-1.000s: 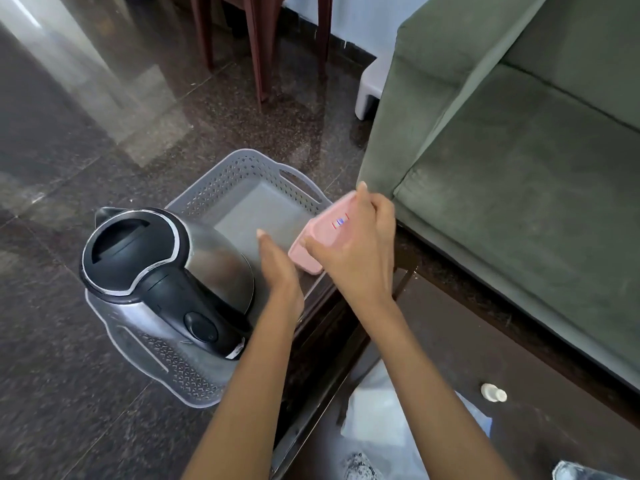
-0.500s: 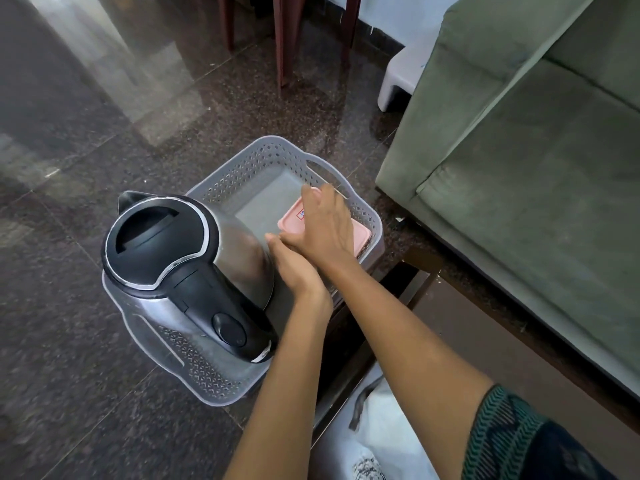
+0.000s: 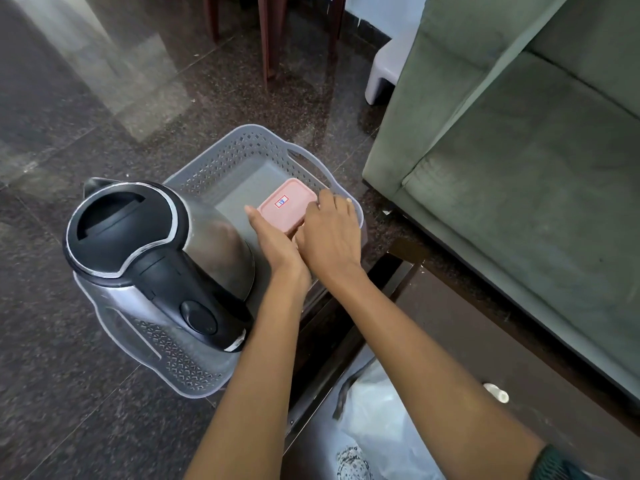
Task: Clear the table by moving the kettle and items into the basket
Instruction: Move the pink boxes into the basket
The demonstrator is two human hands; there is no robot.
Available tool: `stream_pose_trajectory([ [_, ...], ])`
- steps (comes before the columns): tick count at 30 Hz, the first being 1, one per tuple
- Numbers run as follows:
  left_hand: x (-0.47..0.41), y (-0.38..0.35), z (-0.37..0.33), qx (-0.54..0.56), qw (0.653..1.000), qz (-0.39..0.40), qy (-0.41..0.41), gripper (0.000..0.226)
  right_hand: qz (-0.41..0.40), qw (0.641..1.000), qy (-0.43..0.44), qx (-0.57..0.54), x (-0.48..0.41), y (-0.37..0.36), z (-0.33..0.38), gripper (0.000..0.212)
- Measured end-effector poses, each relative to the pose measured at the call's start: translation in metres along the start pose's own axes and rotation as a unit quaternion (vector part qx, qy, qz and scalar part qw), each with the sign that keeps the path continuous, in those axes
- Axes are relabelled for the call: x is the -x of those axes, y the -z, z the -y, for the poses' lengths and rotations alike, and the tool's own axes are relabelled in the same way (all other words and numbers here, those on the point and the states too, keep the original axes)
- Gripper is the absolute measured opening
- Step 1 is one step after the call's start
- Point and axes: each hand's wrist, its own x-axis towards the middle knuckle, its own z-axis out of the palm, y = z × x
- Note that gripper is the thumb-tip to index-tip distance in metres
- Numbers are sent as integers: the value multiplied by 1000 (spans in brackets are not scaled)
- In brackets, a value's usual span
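Pink rounded box (image 3: 287, 207) lies in perforated grey basket (image 3: 221, 157), right hand (image 3: 329, 244) seemingly grasping it, flat left hand (image 3: 273, 244) alongside.

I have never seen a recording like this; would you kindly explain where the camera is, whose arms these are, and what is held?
No machine here: a person wears one camera on the head, looking down at their own arms. A grey basket stands on the floor beside a dark table, with a steel kettle in it. The right hand grips a pink box in the basket; the left hand touches its side with straight fingers. A plastic bag and small white cap lie on the table.
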Motion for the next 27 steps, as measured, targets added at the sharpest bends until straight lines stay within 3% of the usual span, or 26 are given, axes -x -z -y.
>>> stream_pose_trajectory([
  [2, -1, 1, 0, -64, 998, 14, -13, 58, 14, 1000, 0, 16, 8, -1, -7, 29],
  [7, -6, -4, 7, -93, 996, 9, 6, 60, -36, 997, -19, 63, 17, -12, -13, 9],
  [13, -8, -5, 12, -4, 999, 3, 46, 61, -55, 998, -18, 7, 27, -3, -15, 13],
  [15, -22, -6, 10, 17, 1000, -4, -3, 61, -71, 996, -18, -48, 44, 7, -20, 14],
  [17, -74, 4, 31, 112, 993, -22, -28, 93, -99, 989, -34, -102, 68, 16, -29, 16],
  [19, -133, 15, 55, 133, 987, -76, -39, 118, -97, 983, -65, -141, 98, 22, -38, 21],
  [20, -129, 13, 53, 122, 987, -89, -59, 114, -102, 980, -74, -152, 112, 24, -42, 24],
  [23, 3, -24, 12, 15, 977, -115, -180, 65, -111, 975, -101, -166, 152, 25, -57, 30],
  [25, 56, -38, 25, -93, 941, -110, -307, 52, -130, 969, -136, -160, 178, 25, -77, 31],
  [27, 96, -49, 53, -185, 894, -52, -406, 50, -145, 962, -179, -144, 204, 26, -103, 37],
])
